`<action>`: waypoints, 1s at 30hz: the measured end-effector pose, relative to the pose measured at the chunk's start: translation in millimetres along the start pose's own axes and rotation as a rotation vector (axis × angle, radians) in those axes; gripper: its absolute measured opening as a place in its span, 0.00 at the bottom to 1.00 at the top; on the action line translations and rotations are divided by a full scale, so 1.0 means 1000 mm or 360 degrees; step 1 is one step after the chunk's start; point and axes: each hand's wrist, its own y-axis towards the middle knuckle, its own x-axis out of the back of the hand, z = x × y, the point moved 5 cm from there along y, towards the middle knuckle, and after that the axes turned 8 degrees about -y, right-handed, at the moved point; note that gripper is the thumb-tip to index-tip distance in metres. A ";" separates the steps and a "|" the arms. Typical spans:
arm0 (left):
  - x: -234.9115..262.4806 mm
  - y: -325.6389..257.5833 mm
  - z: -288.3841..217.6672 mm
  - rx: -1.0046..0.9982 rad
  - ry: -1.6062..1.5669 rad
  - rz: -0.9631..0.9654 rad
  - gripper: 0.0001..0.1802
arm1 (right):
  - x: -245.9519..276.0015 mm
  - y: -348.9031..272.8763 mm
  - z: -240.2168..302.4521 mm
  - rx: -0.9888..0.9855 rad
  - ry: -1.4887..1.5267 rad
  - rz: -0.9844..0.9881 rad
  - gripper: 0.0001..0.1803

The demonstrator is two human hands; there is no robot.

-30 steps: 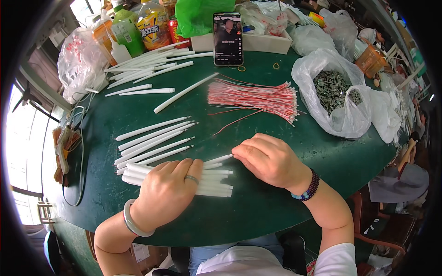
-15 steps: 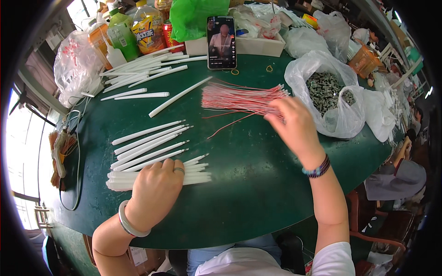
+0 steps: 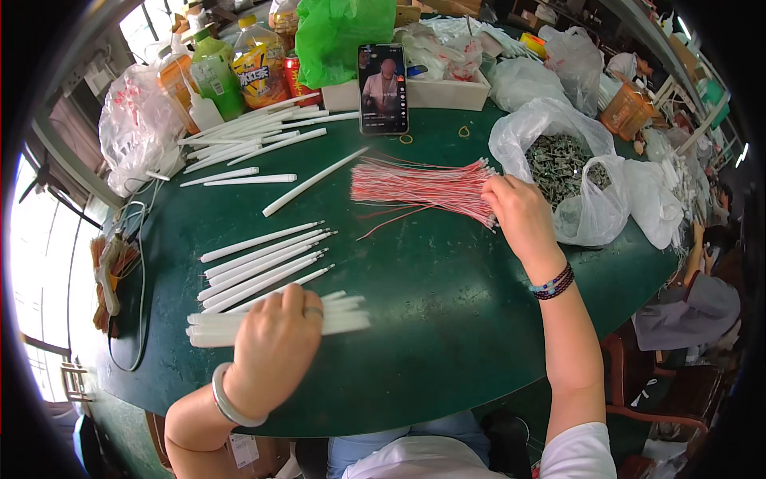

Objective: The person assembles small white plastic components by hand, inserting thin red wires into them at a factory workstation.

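Observation:
My left hand (image 3: 275, 343) is closed over a bundle of slim white tubes (image 3: 211, 329) at the front left; their right ends are blurred by motion. Just beyond it, several white tapered tubes (image 3: 263, 246) with thin metal-looking tips lie side by side. At the right of the table, my right hand (image 3: 523, 219) pinches the right-hand end of a bundle of thin red and white wires (image 3: 415, 182). A few strands stray from the bundle's near side. How many wires the fingertips hold cannot be made out.
Beyond the wires a phone (image 3: 383, 92) stands upright against a white box (image 3: 447, 94). An open plastic bag (image 3: 511, 144) of small dark parts sits at the right. More white tubes (image 3: 247, 132), bottles (image 3: 259, 68) and a cable (image 3: 144, 295) are at the left.
My right hand has come down onto the wire ends and its fingers have closed there. My left hand still grips the tube bundle, which is now blurred. The whole view has shifted slightly.

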 end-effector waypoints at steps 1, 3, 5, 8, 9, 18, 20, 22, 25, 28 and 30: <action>0.000 -0.002 -0.004 -0.0022 -0.0125 0.0031 0.10 | 0.001 0.000 0.000 0.0035 0.0098 -0.0005 0.07; -0.005 -0.003 -0.007 -0.0060 -0.0106 0.0069 0.12 | 0.003 0.000 -0.002 -0.0096 0.0368 0.0041 0.06; -0.015 -0.004 -0.006 -0.0092 -0.0120 0.0166 0.15 | 0.006 0.001 -0.006 -0.0227 0.0638 0.0089 0.06; -0.012 -0.003 -0.005 -0.0121 -0.0144 0.0158 0.18 | 0.017 -0.001 -0.015 -0.0071 0.0250 -0.0007 0.02; -0.012 -0.002 -0.004 -0.0119 -0.0144 0.0156 0.18 | 0.020 -0.001 -0.018 -0.0068 0.0249 -0.0007 0.02; -0.013 -0.001 -0.009 -0.0180 -0.0251 0.0158 0.22 | 0.003 -0.008 0.031 0.0125 0.0708 0.0582 0.05; -0.015 -0.003 -0.010 -0.0166 -0.0207 0.0193 0.21 | -0.003 -0.015 0.042 0.0234 0.0618 0.0686 0.06; -0.017 -0.003 -0.008 -0.0166 -0.0204 0.0189 0.20 | 0.000 -0.010 0.058 0.0192 0.0746 0.0663 0.09; -0.015 0.000 -0.008 -0.0186 -0.0238 0.0166 0.19 | -0.005 -0.012 0.095 0.0416 0.0891 0.0455 0.12; -0.009 0.000 -0.010 -0.0181 -0.0287 0.0147 0.20 | -0.014 -0.017 0.113 0.0438 0.0964 0.0538 0.09; -0.005 -0.002 -0.011 -0.0179 -0.0310 0.0131 0.21 | -0.014 -0.018 0.120 0.0503 0.0800 0.0523 0.09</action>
